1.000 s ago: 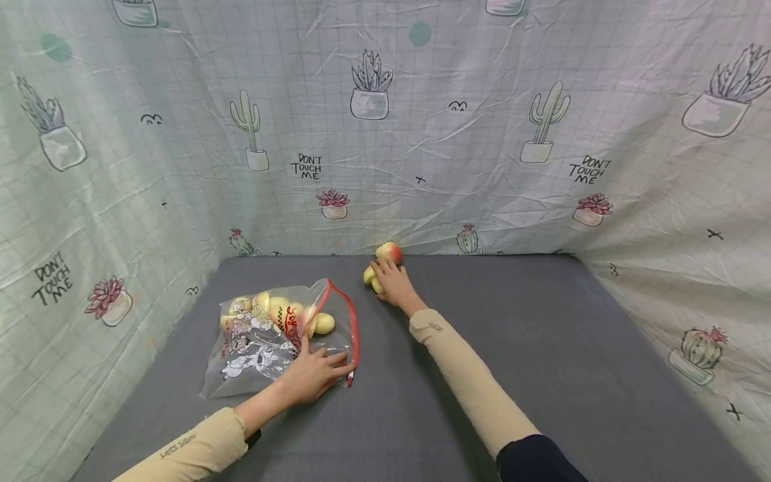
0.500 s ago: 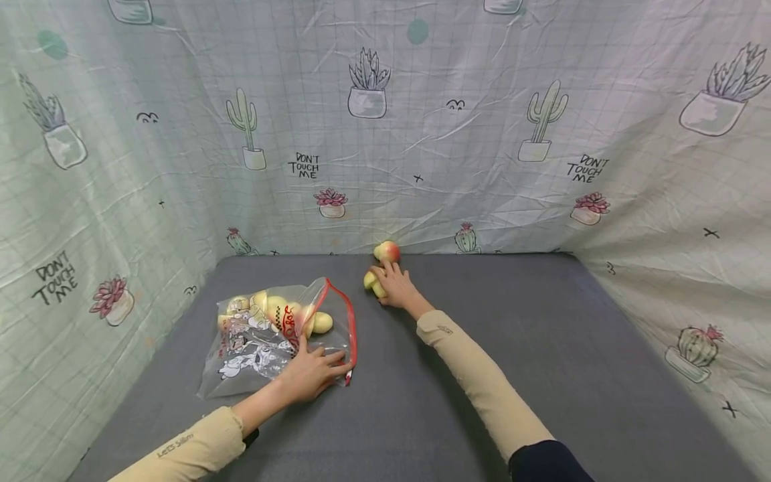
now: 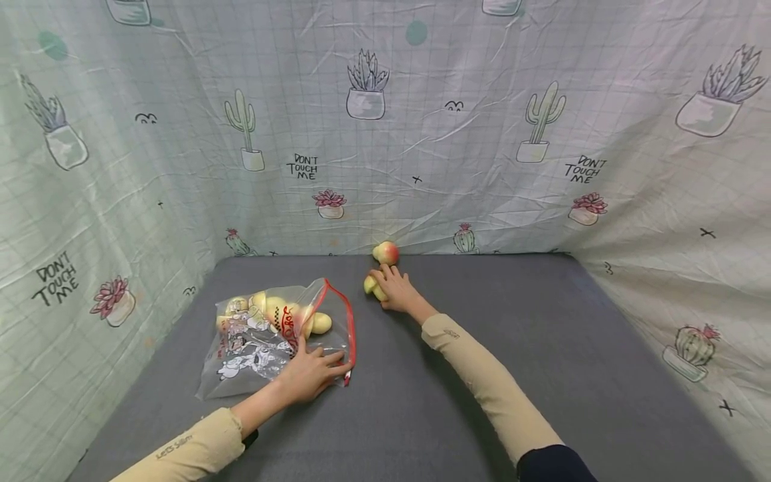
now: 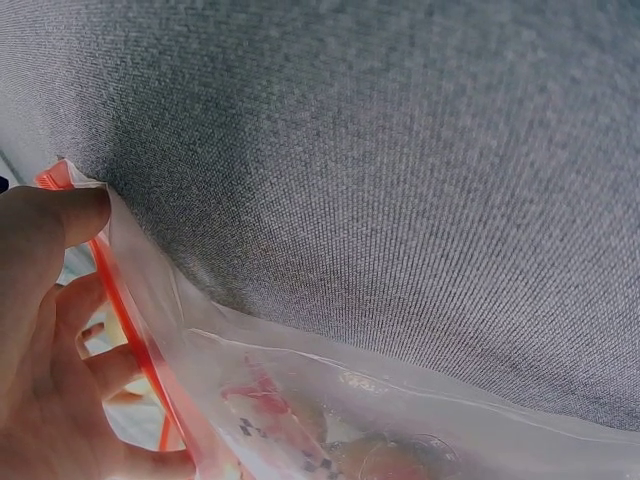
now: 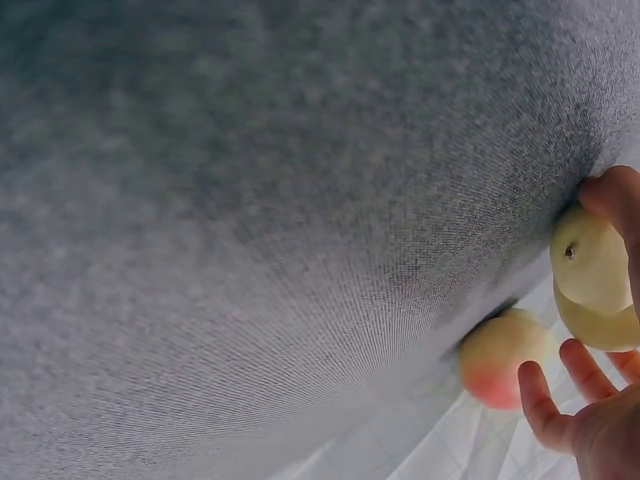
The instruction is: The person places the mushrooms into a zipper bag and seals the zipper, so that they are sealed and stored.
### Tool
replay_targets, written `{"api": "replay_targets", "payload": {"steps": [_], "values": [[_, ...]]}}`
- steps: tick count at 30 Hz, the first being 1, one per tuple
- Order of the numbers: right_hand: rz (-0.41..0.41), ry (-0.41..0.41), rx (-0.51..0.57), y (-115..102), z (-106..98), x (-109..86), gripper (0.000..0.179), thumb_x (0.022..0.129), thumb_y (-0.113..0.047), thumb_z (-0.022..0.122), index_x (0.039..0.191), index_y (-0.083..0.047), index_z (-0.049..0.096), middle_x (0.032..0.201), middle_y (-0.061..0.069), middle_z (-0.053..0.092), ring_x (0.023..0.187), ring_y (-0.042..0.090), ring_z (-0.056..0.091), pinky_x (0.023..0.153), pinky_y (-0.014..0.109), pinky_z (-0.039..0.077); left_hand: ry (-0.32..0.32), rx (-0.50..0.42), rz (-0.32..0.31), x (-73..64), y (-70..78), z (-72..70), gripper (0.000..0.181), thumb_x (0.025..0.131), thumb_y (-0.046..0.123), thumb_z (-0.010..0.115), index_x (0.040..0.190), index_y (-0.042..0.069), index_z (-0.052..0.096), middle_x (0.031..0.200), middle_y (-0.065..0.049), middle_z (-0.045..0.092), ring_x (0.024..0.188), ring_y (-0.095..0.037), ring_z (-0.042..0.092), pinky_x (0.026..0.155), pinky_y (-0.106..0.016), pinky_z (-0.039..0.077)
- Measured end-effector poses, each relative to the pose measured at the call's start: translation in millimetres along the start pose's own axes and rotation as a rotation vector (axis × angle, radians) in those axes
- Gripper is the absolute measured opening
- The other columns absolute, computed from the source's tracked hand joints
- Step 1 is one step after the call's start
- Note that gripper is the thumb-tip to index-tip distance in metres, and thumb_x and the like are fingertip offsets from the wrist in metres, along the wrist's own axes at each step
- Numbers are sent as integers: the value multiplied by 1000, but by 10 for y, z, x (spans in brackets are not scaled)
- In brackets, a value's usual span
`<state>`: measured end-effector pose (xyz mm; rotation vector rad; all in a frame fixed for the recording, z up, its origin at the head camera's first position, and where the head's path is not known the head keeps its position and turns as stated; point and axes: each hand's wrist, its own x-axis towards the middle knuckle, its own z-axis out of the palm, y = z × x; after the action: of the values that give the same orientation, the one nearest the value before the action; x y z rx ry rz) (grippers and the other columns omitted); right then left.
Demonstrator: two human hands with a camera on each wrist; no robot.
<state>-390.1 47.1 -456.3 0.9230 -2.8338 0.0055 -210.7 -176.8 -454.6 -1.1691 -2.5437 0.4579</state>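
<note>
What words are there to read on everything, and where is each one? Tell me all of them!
"DON'T TOUCH ME": on the cloth, three times.
"Let's": on the left sleeve; the word after it is too blurred to read.
Right sleeve: a small word, too blurred to read.
Bag: red letters, too hard to read.

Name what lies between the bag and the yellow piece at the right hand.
The head view shows only a bare strip of grey surface between the bag and the yellow piece at the right hand.
</note>
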Motion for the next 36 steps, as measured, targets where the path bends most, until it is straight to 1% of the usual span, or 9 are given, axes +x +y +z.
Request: {"api": "replay_targets", "payload": {"steps": [8,12,17,20,24,28,32,36], "values": [[-55,35,12,5,-31,-91,72,73,-26,71,133,-17,31,130,11,31,113,27,39,75,44,43,7,2,6,0,-9,4,39,81,35,59,119,37,54,116,7,60,85,-20,58,83,-66,34],[-92,67,26,-11,-51,-135,72,72,-25,72,131,-16,32,129,11,32,112,27,39,75,45,44,16,-3,10,-4,-6,6,38,81,35,59,119,36,55,116,7,60,84,-19,57,83,-67,34],[-114,116,22,-28,-67,-178,70,72,-26,71,130,-16,34,127,9,33,107,26,41,72,43,43,15,4,12,-5,-3,5,38,81,35,59,119,36,55,116,7,60,83,-19,57,84,-67,33],[-119,134,24,-37,-87,-204,69,72,-26,70,131,-17,33,127,8,33,106,25,41,71,41,42,28,-2,12,-1,-5,7,38,81,34,59,119,36,55,115,7,61,82,-19,57,83,-67,34],[-139,153,50,-59,-137,-249,69,73,-26,69,132,-18,33,128,8,34,107,25,40,72,42,42,38,-9,14,4,-12,8,38,80,33,60,118,36,55,114,6,61,83,-20,58,81,-67,35],[-159,155,77,-96,-181,-301,74,73,-27,71,134,-17,31,130,9,35,111,25,41,76,47,44,34,-11,16,8,-15,6,38,80,34,60,118,36,55,114,6,61,83,-20,58,80,-67,35],[-172,148,90,-159,-202,-340,76,72,-28,72,134,-15,30,131,7,35,113,23,40,77,46,44,42,-2,18,10,-18,-8,38,79,33,61,117,36,57,113,6,61,81,-19,57,83,-67,33],[-205,150,111,-237,-212,-385,75,72,-26,72,133,-13,31,131,7,36,114,22,40,76,44,44,47,0,25,10,-21,-10,39,78,34,62,117,36,57,110,6,61,80,-19,55,86,-69,30]]}}
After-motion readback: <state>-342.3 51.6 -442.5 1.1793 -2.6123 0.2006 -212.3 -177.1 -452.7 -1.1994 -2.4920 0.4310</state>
